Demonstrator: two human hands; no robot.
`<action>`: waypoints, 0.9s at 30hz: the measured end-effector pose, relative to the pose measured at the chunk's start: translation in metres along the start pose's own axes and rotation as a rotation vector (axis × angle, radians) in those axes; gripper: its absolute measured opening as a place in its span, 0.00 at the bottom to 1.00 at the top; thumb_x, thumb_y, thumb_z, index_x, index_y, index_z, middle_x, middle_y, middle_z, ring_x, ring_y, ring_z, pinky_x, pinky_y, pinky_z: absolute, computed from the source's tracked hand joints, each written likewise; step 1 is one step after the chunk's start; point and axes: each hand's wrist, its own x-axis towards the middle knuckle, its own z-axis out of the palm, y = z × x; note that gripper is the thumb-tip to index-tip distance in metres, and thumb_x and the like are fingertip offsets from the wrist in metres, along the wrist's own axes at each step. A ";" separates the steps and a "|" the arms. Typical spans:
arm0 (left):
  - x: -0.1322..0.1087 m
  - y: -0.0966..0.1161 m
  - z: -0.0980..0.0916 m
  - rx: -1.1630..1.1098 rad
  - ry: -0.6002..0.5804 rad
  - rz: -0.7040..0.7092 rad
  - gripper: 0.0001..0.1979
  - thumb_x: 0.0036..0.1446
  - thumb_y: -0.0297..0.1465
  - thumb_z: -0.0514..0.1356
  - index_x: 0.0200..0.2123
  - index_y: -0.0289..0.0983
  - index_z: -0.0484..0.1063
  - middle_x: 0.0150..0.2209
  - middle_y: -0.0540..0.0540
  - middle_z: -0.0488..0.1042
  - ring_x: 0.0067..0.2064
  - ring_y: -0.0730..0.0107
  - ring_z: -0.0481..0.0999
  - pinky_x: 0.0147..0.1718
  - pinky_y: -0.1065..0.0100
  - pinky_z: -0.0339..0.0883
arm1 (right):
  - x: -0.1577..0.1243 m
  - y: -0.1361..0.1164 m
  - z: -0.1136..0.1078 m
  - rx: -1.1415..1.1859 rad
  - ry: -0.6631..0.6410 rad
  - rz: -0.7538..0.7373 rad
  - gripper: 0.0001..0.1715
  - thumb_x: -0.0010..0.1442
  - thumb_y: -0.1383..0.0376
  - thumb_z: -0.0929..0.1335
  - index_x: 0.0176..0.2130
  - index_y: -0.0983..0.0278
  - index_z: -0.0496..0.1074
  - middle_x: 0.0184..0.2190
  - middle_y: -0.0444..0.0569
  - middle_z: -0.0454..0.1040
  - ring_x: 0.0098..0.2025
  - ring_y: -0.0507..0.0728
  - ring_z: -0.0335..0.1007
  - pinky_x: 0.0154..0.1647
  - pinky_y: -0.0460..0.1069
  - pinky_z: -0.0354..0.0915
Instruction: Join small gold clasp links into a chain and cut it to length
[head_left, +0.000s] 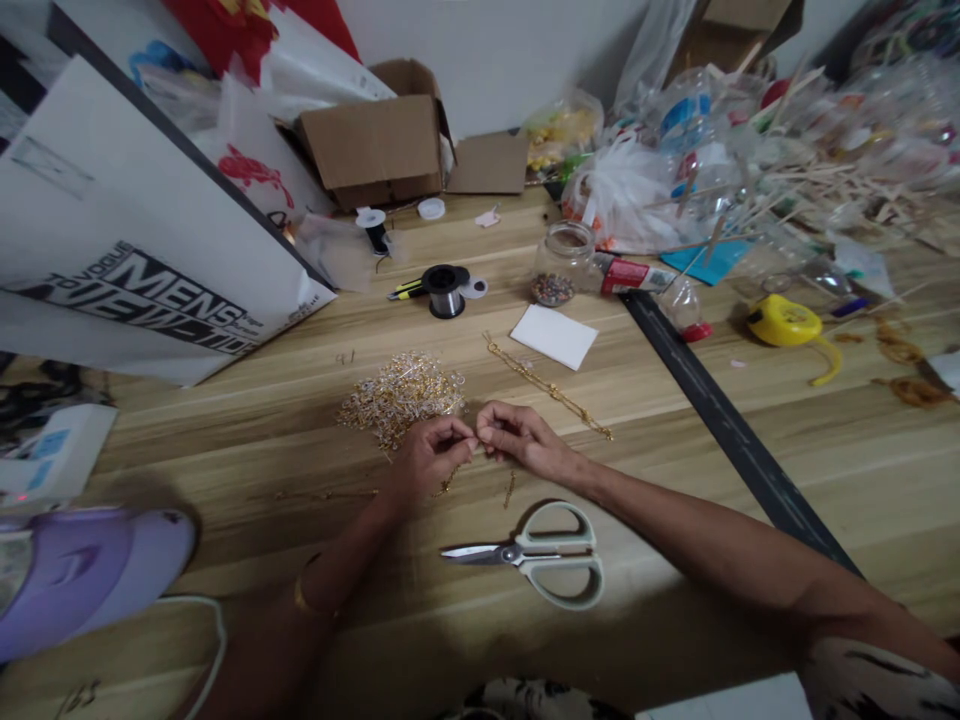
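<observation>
My left hand [431, 455] and my right hand [517, 437] meet over the table, thumb and fingertips of each pinched together. A thin gold chain [330, 495] trails along the wood and runs up under my left hand to its fingers. What my right fingertips pinch is too small to make out. Just behind my left hand lies a heap of small gold and silvery jewellery pieces [405, 395]. Another gold chain [551, 388] lies stretched out behind my right hand. A short piece of chain [510, 490] rests below it. Scissors [559, 555] with pale handles lie nearer me.
Behind stand a wire spool [445, 292], a jar of beads [559, 265] and a white card [555, 336]. A black strip [720, 410] crosses at right, by a yellow tape measure [784, 322]. A white bag [135, 230] and a purple appliance [97, 570] are at left.
</observation>
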 end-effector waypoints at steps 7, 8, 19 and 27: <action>-0.001 -0.001 0.000 0.015 -0.003 0.021 0.07 0.51 0.31 0.60 0.27 0.32 0.71 0.22 0.50 0.71 0.25 0.77 0.67 0.26 0.75 0.59 | 0.001 0.000 -0.001 0.002 0.036 -0.005 0.17 0.57 0.55 0.67 0.30 0.66 0.64 0.22 0.41 0.63 0.23 0.47 0.59 0.23 0.42 0.58; -0.001 0.000 0.000 0.014 -0.004 0.023 0.07 0.51 0.31 0.60 0.27 0.32 0.72 0.22 0.50 0.71 0.25 0.77 0.67 0.26 0.75 0.59 | 0.001 0.000 -0.001 0.000 0.038 -0.007 0.16 0.57 0.55 0.67 0.30 0.66 0.64 0.22 0.41 0.63 0.23 0.47 0.60 0.23 0.42 0.58; 0.001 0.004 0.000 -0.074 0.016 0.002 0.07 0.49 0.32 0.61 0.26 0.33 0.71 0.21 0.51 0.71 0.25 0.76 0.69 0.26 0.74 0.63 | 0.003 0.003 -0.001 0.065 0.062 -0.014 0.14 0.55 0.57 0.68 0.31 0.67 0.67 0.22 0.41 0.66 0.22 0.47 0.61 0.22 0.41 0.62; 0.001 0.004 -0.002 -0.105 0.021 -0.006 0.07 0.50 0.32 0.61 0.26 0.34 0.71 0.22 0.51 0.72 0.25 0.75 0.70 0.28 0.74 0.64 | 0.003 0.000 0.000 0.083 0.068 -0.028 0.14 0.54 0.59 0.70 0.34 0.67 0.69 0.22 0.42 0.67 0.22 0.46 0.62 0.21 0.41 0.62</action>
